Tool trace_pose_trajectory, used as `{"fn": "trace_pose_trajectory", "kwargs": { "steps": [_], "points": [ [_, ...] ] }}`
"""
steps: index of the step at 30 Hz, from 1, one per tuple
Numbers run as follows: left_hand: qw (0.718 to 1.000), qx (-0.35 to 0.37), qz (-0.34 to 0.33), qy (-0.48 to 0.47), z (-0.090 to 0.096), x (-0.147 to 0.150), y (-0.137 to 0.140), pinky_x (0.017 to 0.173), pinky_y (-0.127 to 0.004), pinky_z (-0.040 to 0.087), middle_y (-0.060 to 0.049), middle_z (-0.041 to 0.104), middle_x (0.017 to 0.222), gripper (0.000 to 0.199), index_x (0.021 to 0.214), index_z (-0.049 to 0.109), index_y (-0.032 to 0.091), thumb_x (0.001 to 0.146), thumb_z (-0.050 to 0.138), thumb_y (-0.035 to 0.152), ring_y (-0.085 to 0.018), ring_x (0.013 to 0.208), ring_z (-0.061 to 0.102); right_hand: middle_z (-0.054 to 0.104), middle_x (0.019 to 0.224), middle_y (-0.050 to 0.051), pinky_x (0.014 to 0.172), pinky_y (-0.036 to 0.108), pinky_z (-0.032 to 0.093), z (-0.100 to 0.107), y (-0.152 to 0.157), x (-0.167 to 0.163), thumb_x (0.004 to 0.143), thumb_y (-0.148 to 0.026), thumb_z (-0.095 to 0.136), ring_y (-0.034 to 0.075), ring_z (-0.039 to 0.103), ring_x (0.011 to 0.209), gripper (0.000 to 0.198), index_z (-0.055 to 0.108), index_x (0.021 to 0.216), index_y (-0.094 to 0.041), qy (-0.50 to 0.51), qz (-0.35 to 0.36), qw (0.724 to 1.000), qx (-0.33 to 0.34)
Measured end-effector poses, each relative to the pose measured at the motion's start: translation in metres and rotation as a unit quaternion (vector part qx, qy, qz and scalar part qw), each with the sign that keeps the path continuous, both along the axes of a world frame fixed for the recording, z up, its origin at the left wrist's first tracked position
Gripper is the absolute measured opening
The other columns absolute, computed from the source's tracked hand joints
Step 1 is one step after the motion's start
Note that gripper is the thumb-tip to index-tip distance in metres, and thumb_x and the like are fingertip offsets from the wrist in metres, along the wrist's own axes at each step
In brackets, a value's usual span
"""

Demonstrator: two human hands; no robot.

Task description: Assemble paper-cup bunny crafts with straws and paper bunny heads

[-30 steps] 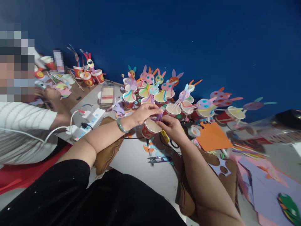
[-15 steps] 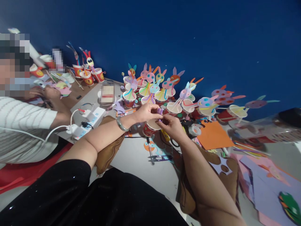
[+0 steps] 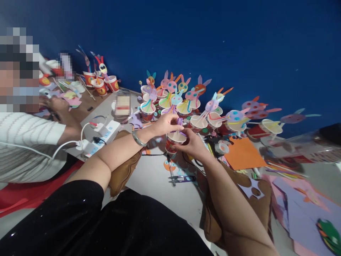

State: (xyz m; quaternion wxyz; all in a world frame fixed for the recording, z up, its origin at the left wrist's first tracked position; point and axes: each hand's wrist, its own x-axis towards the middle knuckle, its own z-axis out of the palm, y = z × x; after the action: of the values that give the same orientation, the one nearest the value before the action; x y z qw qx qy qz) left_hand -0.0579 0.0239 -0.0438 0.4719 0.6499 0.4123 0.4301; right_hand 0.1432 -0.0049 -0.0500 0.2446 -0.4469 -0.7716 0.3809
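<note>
My left hand [image 3: 168, 123] pinches a purple strip [image 3: 179, 122] at the far rim of a red paper cup [image 3: 172, 146]. The strip's lower end is partly hidden by my fingers. My right hand [image 3: 192, 144] is wrapped round the cup's right side, its thumb on the near wall and its fingertips by the rim. In front of the cup lie a pen [image 3: 171, 167], a pair of thread snips [image 3: 182, 179] and an orange paper disc [image 3: 167, 164] with blue eye shapes. Behind it stand several cups bearing paper rabbit heads [image 3: 176, 99].
A power strip [image 3: 106, 134] with white cables lies left. Orange paper [image 3: 243, 153], a clear bottle [image 3: 301, 149] and purple sheets [image 3: 306, 217] are on the right. A co-worker in a white striped sleeve [image 3: 29, 131] works at far left. The blue wall [image 3: 170, 35] rises behind.
My right hand has moved from the purple strip down to the cup's side. My left hand still pinches the strip, which now shows more upright by the rim.
</note>
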Motion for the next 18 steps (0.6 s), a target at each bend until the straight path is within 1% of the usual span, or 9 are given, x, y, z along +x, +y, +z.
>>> {"fn": "trace_pose_trajectory", "kwargs": {
  "steps": [2,5,8,12,15,18],
  "points": [
    [1.0,-0.016,-0.007,0.002,-0.001,-0.001,0.002,0.059,-0.024,0.039,0.005,0.057,0.064,0.047,0.071,0.058,0.016,0.066,0.091,0.049,-0.008,0.061,0.051,0.079,0.106,0.01,0.084,0.042,0.06,0.0,0.002,0.0,0.067,-0.04,0.092,0.028,0.074,0.092,0.064,0.066,0.121,-0.018,0.006,0.007,1.0,-0.002],
    [0.999,-0.03,-0.025,0.011,-0.002,-0.004,0.005,0.06,-0.024,0.042,0.004,0.06,0.065,0.048,0.072,0.059,0.016,0.063,0.093,0.049,-0.008,0.062,0.054,0.078,0.111,0.011,0.084,0.041,0.059,0.0,0.004,0.002,0.066,-0.038,0.091,0.028,0.075,0.096,0.064,0.065,0.121,-0.018,0.017,0.008,1.0,-0.008],
    [0.998,-0.029,-0.047,0.016,0.0,-0.007,0.005,0.063,-0.026,0.045,0.002,0.064,0.068,0.045,0.074,0.061,0.015,0.064,0.093,0.046,-0.01,0.064,0.058,0.078,0.115,0.01,0.085,0.041,0.059,-0.002,0.005,0.003,0.065,-0.036,0.09,0.028,0.074,0.099,0.064,0.064,0.122,-0.019,0.019,0.011,1.0,0.008],
    [0.996,0.012,-0.076,0.048,0.006,-0.01,0.001,0.068,-0.026,0.046,0.0,0.067,0.075,0.033,0.082,0.069,0.013,0.068,0.09,0.036,-0.01,0.07,0.059,0.077,0.115,0.01,0.084,0.04,0.058,-0.003,0.006,0.003,0.067,-0.035,0.087,0.028,0.074,0.098,0.061,0.062,0.121,-0.02,0.025,0.02,0.999,0.02],
    [0.992,0.04,-0.099,0.067,0.01,-0.009,-0.003,0.073,-0.028,0.047,-0.001,0.069,0.079,0.023,0.087,0.074,0.014,0.073,0.084,0.028,-0.012,0.075,0.061,0.077,0.118,0.01,0.086,0.04,0.058,-0.001,0.005,0.002,0.068,-0.035,0.085,0.029,0.074,0.101,0.06,0.06,0.121,-0.021,0.036,0.018,0.999,0.03],
    [0.99,0.076,-0.087,0.078,0.013,-0.005,-0.009,0.078,-0.029,0.048,-0.002,0.071,0.081,0.011,0.084,0.073,0.015,0.08,0.077,0.024,-0.013,0.078,0.064,0.075,0.123,0.011,0.091,0.042,0.057,0.001,0.004,0.002,0.07,-0.035,0.083,0.03,0.073,0.108,0.059,0.059,0.122,-0.022,0.048,0.017,0.997,0.051]
  ]
}}
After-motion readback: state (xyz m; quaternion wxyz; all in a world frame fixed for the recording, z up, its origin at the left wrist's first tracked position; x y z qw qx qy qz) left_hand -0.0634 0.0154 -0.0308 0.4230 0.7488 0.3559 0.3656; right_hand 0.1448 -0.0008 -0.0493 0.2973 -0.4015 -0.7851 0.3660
